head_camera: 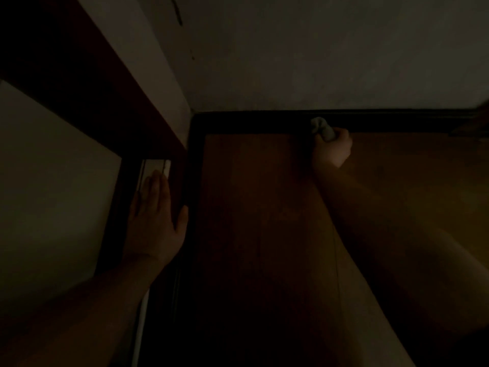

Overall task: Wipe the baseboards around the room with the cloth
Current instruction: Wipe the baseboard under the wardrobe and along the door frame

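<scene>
The room is very dark. A dark baseboard (383,120) runs along the foot of the far wall and turns at the corner down the left side (194,160). My right hand (332,149) is closed around a small pale cloth (321,128), which is bunched and pressed against the far baseboard, a little right of the corner. My left hand (156,218) lies flat with fingers spread against the dark door frame at the left, holding nothing.
A brown wooden floor (264,221) fills the middle. A dark wooden door frame (87,83) and a pale door panel (53,181) stand at the left. The pale wall (317,49) rises behind the baseboard. A dim brown object (476,120) shows at the right edge.
</scene>
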Motion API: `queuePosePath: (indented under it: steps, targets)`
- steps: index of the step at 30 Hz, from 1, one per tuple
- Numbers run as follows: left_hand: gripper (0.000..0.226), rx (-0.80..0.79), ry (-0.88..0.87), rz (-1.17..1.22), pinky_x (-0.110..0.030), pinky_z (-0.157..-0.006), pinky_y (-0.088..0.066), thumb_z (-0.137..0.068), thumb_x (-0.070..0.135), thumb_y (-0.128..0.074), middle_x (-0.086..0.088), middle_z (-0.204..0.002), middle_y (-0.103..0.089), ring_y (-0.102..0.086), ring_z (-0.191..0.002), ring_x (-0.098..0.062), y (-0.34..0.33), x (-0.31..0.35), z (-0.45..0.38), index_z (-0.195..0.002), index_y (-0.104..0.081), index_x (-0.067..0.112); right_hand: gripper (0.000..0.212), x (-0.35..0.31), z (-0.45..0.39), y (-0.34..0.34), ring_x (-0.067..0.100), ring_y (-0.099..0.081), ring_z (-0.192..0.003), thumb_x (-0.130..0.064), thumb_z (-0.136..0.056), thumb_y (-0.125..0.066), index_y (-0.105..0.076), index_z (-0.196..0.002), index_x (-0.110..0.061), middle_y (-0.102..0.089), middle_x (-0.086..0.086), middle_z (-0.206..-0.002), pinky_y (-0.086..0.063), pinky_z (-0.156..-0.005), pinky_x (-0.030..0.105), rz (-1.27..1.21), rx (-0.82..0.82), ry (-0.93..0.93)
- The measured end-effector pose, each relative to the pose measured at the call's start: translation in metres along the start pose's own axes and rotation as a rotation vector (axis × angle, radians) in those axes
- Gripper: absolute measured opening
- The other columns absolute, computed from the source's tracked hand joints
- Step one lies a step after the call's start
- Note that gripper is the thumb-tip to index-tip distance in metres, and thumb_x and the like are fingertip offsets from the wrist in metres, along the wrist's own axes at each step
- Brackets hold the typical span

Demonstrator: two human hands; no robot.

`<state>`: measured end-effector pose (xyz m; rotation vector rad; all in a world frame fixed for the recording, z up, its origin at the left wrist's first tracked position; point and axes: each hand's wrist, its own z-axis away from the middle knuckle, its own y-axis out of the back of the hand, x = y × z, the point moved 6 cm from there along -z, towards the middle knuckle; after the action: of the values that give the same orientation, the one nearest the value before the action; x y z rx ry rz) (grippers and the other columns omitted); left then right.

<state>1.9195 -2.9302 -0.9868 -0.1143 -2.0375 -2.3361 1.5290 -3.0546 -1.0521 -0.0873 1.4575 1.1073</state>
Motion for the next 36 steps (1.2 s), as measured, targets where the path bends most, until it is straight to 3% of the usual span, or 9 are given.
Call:
queuePosePath:
  steps: [3,9,17,22,27,33,36]
  targets:
    - [0.084,0.001,-0.004,-0.007,-0.048,-0.122,-0.013,-0.092,0.057,-0.011,-0.013,-0.165,-0.003,-0.008,-0.151,-0.028,0.0,0.0,-0.001,-0.157,-0.005,0.004,0.044,0.003,0.0,0.013,0.028,-0.055,-0.115,-0.02,-0.084,-0.068,-0.059,-0.125,-0.008,-0.054,0.015,-0.127,-0.041,-0.094,0.03,-0.004,0.0,0.033]
    - [0.078,-0.005,0.005,0.038,-0.047,-0.122,-0.011,-0.096,0.052,-0.019,-0.01,-0.165,-0.001,-0.006,-0.152,-0.027,0.0,0.0,0.0,-0.157,-0.005,0.006,0.046,-0.02,0.074,-0.043,0.011,-0.054,-0.106,-0.034,-0.086,-0.074,-0.063,-0.128,-0.018,-0.056,0.009,-0.126,-0.035,-0.084,0.011,-0.119,-0.221,0.242]
    - [0.079,-0.027,0.005,0.017,-0.044,-0.123,-0.007,-0.092,0.054,-0.007,-0.007,-0.165,0.006,0.0,-0.152,-0.022,0.002,0.001,0.001,-0.156,0.001,0.009,0.037,-0.076,0.167,-0.138,0.009,-0.051,-0.104,-0.018,-0.088,-0.074,-0.068,-0.124,-0.011,-0.056,0.013,-0.122,-0.028,-0.082,-0.006,-0.254,-0.427,0.317]
    - [0.073,-0.012,-0.004,0.035,-0.044,-0.124,-0.007,-0.095,0.054,-0.01,-0.002,-0.161,0.012,0.002,-0.152,-0.021,-0.002,-0.001,0.001,-0.153,0.008,0.013,0.035,-0.099,0.168,-0.162,0.021,-0.056,-0.109,-0.014,-0.088,-0.071,-0.068,-0.122,-0.009,-0.054,0.015,-0.124,-0.033,-0.089,0.009,-0.295,-0.354,0.237]
    - [0.074,-0.016,-0.004,0.039,-0.044,-0.123,-0.008,-0.095,0.054,-0.012,-0.003,-0.163,0.008,0.001,-0.152,-0.021,-0.003,-0.001,0.002,-0.154,0.005,0.013,0.031,-0.098,0.157,-0.168,0.02,-0.057,-0.106,-0.016,-0.087,-0.072,-0.069,-0.117,-0.009,-0.056,0.013,-0.122,-0.031,-0.082,0.008,-0.287,-0.293,0.156]
    - [0.079,-0.042,0.001,0.016,-0.045,-0.123,-0.008,-0.093,0.055,-0.008,-0.006,-0.164,0.005,0.0,-0.153,-0.024,0.0,0.0,0.002,-0.156,0.0,0.009,0.025,-0.076,0.122,-0.136,0.022,-0.059,-0.104,-0.019,-0.085,-0.07,-0.07,-0.109,-0.012,-0.057,0.011,-0.12,-0.042,-0.09,0.023,-0.263,-0.21,0.035]
    - [0.081,-0.039,0.0,0.027,-0.045,-0.123,-0.008,-0.092,0.056,-0.007,-0.007,-0.165,0.004,0.0,-0.153,-0.024,0.001,0.001,0.002,-0.157,-0.001,0.007,0.024,-0.059,0.092,-0.107,0.017,-0.058,-0.099,-0.022,-0.085,-0.069,-0.07,-0.108,-0.014,-0.056,0.008,-0.119,-0.043,-0.083,0.022,-0.189,-0.181,0.066]
